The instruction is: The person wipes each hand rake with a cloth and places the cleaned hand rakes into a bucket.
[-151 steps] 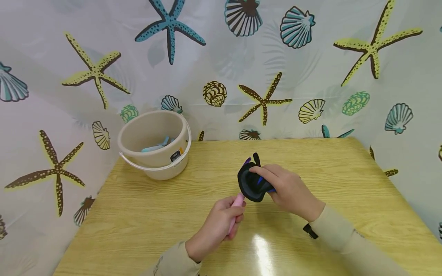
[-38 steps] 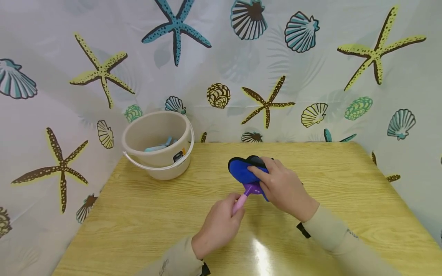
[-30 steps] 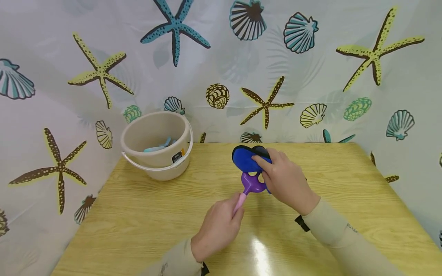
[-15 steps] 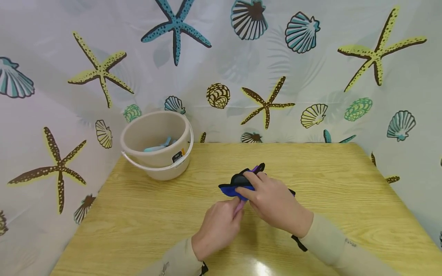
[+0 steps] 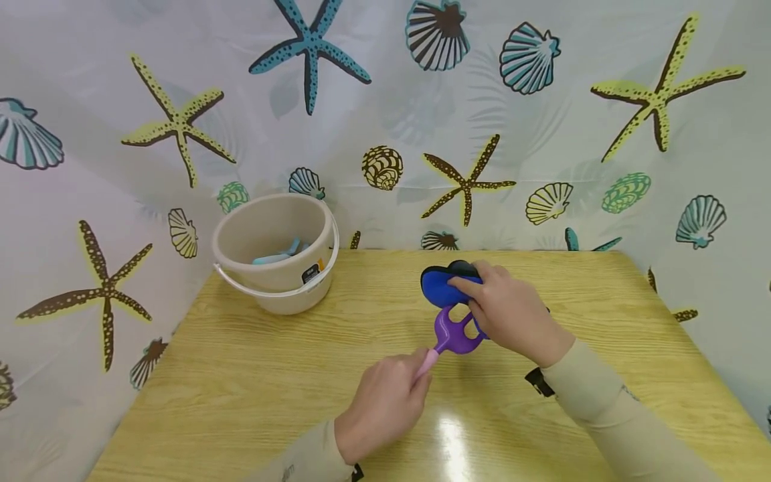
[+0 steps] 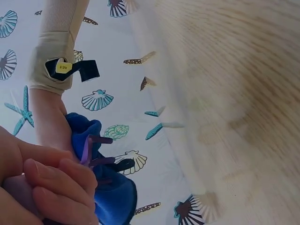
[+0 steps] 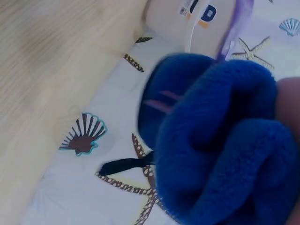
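My left hand (image 5: 391,402) grips the pink handle of a purple toy hand rake (image 5: 456,337) above the table. The rake's tines show at the blue cloth in the left wrist view. My right hand (image 5: 518,318) pinches a blue plush cleaning cloth (image 5: 442,288) with black edging and a dark backing, folded over. That cloth sits against the far end of the rake's head and hides part of the tines. In the right wrist view the plush cloth (image 7: 220,140) fills the middle in thick folds, with a black strap (image 7: 124,165) sticking out from it.
A beige bucket (image 5: 271,284) with a white handle stands at the table's back left; light-blue things (image 5: 277,257) lie inside. Behind the wooden table (image 5: 253,395) hangs a pale curtain (image 5: 373,87) printed with shells and starfish.
Half a second ago the cloth covered the rake's head close to my left hand. My right hand has moved it away toward the tine ends, exposing the purple head. Earlier, similar back-and-forth shifts show.
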`<state>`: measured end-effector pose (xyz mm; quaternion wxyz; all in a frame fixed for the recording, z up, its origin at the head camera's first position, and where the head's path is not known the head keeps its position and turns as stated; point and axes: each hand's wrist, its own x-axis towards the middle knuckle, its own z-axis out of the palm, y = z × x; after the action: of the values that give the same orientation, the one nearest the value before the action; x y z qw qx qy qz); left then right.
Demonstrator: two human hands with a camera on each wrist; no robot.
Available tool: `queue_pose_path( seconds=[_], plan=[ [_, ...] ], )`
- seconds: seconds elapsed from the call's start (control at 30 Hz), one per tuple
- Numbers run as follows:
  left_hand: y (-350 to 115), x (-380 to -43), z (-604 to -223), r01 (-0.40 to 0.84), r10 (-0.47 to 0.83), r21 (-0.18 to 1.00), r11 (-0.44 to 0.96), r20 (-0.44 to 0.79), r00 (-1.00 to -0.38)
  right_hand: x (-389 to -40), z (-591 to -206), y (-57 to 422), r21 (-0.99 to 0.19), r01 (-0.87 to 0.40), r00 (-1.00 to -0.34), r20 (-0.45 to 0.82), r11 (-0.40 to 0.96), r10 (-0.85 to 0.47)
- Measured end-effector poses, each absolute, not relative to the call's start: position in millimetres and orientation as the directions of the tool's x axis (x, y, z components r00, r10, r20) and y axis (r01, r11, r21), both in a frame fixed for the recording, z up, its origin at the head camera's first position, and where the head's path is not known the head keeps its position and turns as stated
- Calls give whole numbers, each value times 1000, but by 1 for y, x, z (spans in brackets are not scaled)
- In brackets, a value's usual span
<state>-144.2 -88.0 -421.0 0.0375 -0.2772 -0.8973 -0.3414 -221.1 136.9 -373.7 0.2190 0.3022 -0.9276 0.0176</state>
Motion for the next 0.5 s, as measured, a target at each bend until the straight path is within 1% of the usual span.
queue_pose_path(
  seconds=[0.13, 0.23, 0.37, 0.5],
  plan=[
    [-91, -144, -422, 527, 436, 625, 576, 310, -845, -219, -377, 148, -49, -552, -737, 497, 832, -459],
    [-94, -146, -422, 525, 406, 653, 546, 342, -848, -214, -382, 154, -172, -546, -751, 534, 820, -388],
    [-95, -148, -421, 527, 388, 676, 516, 364, -847, -206, -390, 156, -276, -548, -749, 582, 789, -316],
    [-94, -147, -419, 538, 380, 673, 507, 386, -841, -199, -392, 153, -355, -546, -721, 661, 759, -209]
  ],
)
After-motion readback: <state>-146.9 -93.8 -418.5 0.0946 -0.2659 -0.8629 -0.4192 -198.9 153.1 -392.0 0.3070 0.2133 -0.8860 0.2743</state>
